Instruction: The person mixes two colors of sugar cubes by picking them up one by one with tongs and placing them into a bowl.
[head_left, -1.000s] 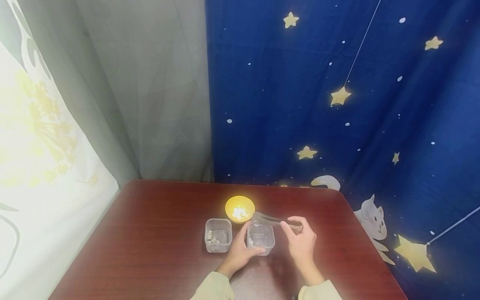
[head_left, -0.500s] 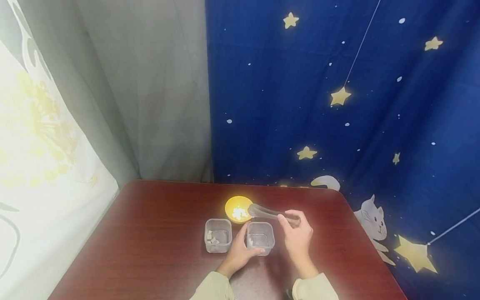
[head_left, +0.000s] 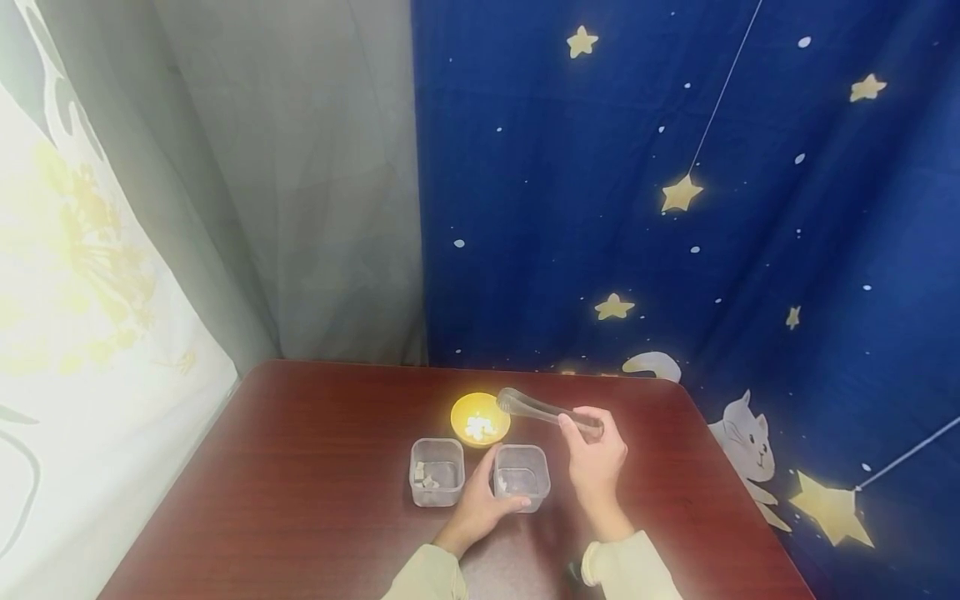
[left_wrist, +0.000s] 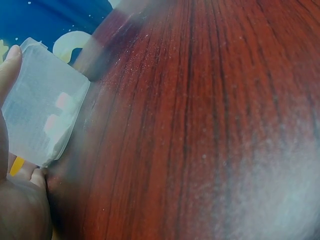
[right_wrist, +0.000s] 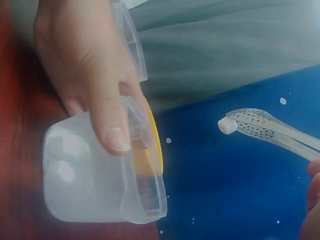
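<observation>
My left hand grips the right one of two clear plastic tubs, thumb over its near rim; the wrist views show the same tub with small white pieces inside. My right hand holds clear perforated tongs by the handle. The tongs pinch a small white cube at their tip, raised above the far right rim of the yellow bowl, which holds more white pieces.
A second clear tub with a few pieces stands left of the held one. All rest on a dark red wooden table. A blue star curtain hangs behind and to the right, a pale curtain to the left.
My right hand swung the tongs from over the right tub to the yellow bowl, then lifted them with a white cube in the tip. The left hand stayed on the tub.
</observation>
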